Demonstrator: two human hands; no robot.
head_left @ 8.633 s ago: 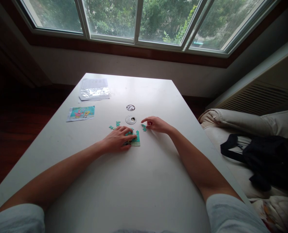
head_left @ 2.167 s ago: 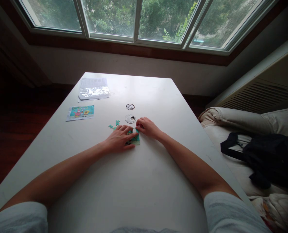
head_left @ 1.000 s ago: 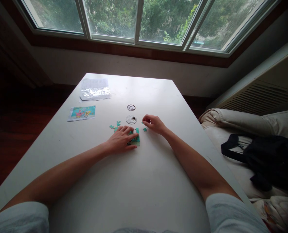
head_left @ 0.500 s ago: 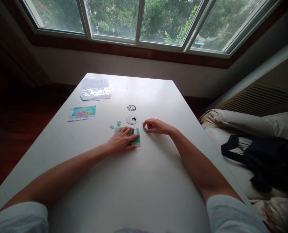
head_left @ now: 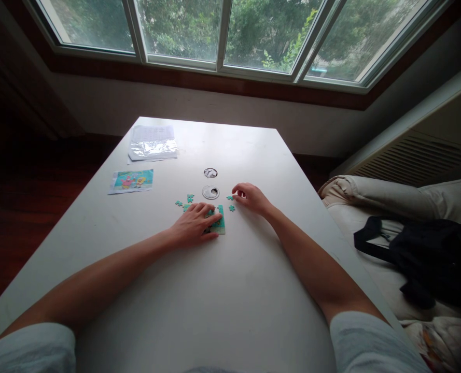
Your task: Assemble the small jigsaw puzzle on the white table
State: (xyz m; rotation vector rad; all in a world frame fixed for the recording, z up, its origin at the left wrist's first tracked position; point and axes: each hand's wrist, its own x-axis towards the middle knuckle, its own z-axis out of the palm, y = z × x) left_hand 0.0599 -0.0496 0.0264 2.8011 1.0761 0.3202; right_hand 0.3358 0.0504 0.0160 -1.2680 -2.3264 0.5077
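Observation:
My left hand (head_left: 194,225) lies flat with spread fingers on a partly joined jigsaw puzzle (head_left: 221,225), covering most of it. The teal right part of the puzzle shows past my fingers. To the right, my right hand (head_left: 251,198) hovers with thumb and forefinger apart, beside a loose teal puzzle piece (head_left: 229,198). Another puzzle piece (head_left: 232,208) lies just below that one. Beyond my left hand are more loose pieces, one puzzle piece (head_left: 190,198) upright in view and another puzzle piece (head_left: 179,203) to its left.
Two round metallic discs (head_left: 210,192) lie beyond the puzzle on the white table (head_left: 230,305). A cartoon picture card (head_left: 133,181) and papers with a clear plastic bag (head_left: 153,145) are at the left. A dark bag (head_left: 432,254) rests on the sofa to the right.
My right hand has lifted slightly and moved away from the two loose pieces, and its fingers have parted. Both pieces now show plainly. My left hand stays in place.

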